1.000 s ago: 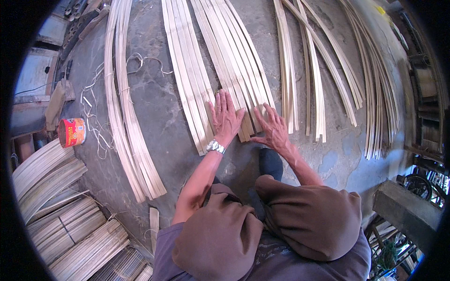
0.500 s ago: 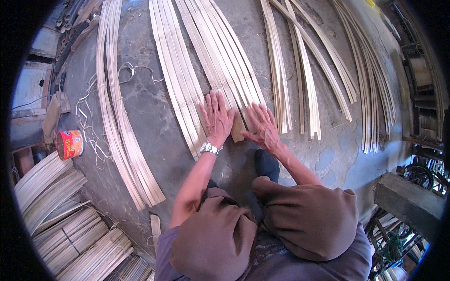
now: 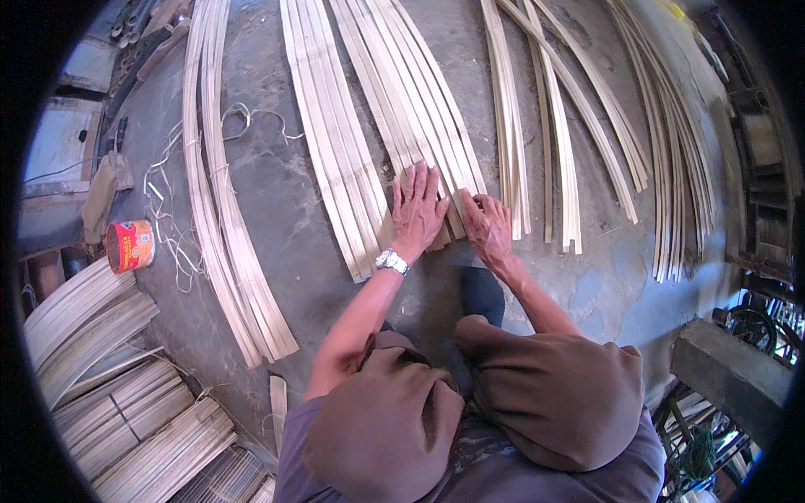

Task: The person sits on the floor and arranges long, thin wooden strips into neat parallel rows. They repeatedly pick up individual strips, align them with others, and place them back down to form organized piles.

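Long pale bamboo strips (image 3: 402,92) lie side by side on the floor in front of me, their near ends under my hands. My left hand (image 3: 417,216), with a silver watch on the wrist, rests flat across these ends, fingers stretched out. At the right edge of the same group, my right hand (image 3: 488,226) has its fingers bent and closed around the end of the outermost strip; the fingertips are partly hidden. Just left of my left hand lies another group of flat strips (image 3: 331,142).
Narrow strip bundles (image 3: 553,142) and thinner strips (image 3: 671,159) lie to the right. A long bundle (image 3: 214,193) runs along the left, beside loose bindings (image 3: 172,243) and a red tin (image 3: 130,246). Stacked strips (image 3: 126,411) fill the lower left; a concrete ledge (image 3: 729,369) stands right.
My right hand has gone from spread fingers to bent, closed ones at the strips' right edge. My left hand stays flat, slightly further right in view. The whole view has shifted a little.
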The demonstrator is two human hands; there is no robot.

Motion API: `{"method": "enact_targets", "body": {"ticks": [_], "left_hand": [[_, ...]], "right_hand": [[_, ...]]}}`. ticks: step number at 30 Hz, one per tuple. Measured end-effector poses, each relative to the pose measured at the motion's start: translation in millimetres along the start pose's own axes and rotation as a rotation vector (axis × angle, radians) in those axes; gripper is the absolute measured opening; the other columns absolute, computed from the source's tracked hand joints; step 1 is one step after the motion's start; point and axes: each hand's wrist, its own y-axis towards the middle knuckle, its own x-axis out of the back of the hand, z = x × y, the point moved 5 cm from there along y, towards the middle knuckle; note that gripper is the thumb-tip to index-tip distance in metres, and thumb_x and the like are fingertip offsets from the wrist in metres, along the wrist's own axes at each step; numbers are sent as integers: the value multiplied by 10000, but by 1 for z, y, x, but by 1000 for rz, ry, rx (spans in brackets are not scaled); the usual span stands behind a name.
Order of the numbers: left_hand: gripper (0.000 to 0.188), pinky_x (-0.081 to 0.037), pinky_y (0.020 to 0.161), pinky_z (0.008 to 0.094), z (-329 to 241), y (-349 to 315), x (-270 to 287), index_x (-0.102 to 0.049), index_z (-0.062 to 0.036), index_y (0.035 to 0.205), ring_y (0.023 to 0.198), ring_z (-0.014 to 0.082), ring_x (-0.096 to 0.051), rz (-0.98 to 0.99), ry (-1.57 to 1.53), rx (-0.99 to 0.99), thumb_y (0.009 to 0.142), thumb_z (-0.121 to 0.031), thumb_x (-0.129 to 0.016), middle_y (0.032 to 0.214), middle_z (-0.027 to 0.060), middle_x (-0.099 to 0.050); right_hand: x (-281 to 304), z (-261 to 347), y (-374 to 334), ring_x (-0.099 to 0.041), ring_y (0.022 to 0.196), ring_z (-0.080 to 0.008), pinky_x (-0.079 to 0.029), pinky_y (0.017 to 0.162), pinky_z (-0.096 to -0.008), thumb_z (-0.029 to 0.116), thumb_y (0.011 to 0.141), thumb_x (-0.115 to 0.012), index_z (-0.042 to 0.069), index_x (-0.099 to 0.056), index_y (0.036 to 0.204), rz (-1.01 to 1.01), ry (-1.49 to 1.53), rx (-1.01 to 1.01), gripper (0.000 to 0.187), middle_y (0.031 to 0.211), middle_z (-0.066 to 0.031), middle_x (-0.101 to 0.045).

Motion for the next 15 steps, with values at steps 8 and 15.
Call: {"method": "enact_targets", "body": {"ticks": [8,15], "left_hand": [[668,-70,1209,509,17,-11,14,-264,22,1509,1494,314,-165,-126,-50,161,982,-337,-463,1609,188,-175],[647,-51,1197,557,37,-18,26,-289,-40,1520,1492,310,-173,-125,10,196,970,-316,-490,1605,173,-197]], "right_hand": [[-1,-14,6,-603,856,-395,-497,735,-452,118,863,-640,36,-523,1343,41,276,-153,501,1013,-210,-585],[0,-21,13,-607,779,-396,-497,735,-463,161,866,-648,26,-551,1326,125,385,-223,490,901,-210,-597]]}}
